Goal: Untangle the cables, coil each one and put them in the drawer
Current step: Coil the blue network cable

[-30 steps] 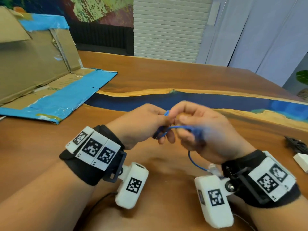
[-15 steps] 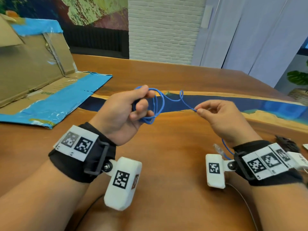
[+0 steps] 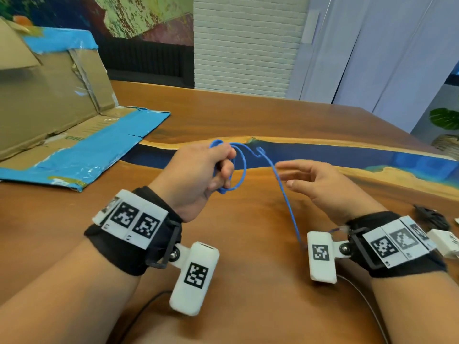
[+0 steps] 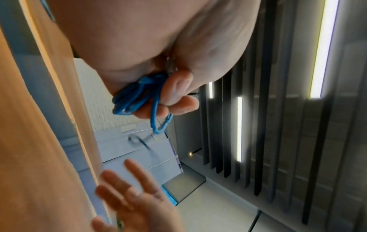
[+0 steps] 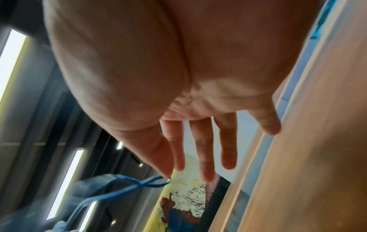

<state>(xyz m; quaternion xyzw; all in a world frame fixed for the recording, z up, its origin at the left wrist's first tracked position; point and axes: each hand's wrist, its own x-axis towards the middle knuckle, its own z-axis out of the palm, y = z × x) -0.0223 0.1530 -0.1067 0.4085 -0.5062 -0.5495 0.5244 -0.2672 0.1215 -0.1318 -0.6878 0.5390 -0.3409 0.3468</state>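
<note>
Bare table [image 3: 248, 244] lies beneath and ahead of both hands, giving free passage. To the left, the flattened cardboard [image 3: 62, 135] covers the surface. At the right edge a black cable [image 3: 432, 218] and white adapter [image 3: 444, 243] lie close together, narrowing that side.

Above the tabletop [image 3: 248, 244], coiled loops of the cable [image 3: 242, 170] sit inside the curled fingers [image 3: 227, 170] of the left hand [image 3: 196, 177]. One strand leaves the loops, passes just left of the right hand's [image 3: 327, 187] spread fingers [image 3: 295, 167], and drops toward the right wrist. Cardboard box [image 3: 49, 95] lies far left of the left fingers. A small block [image 3: 444, 242] and a dark bundle [image 3: 432, 217] lie right of the right wrist.
</note>
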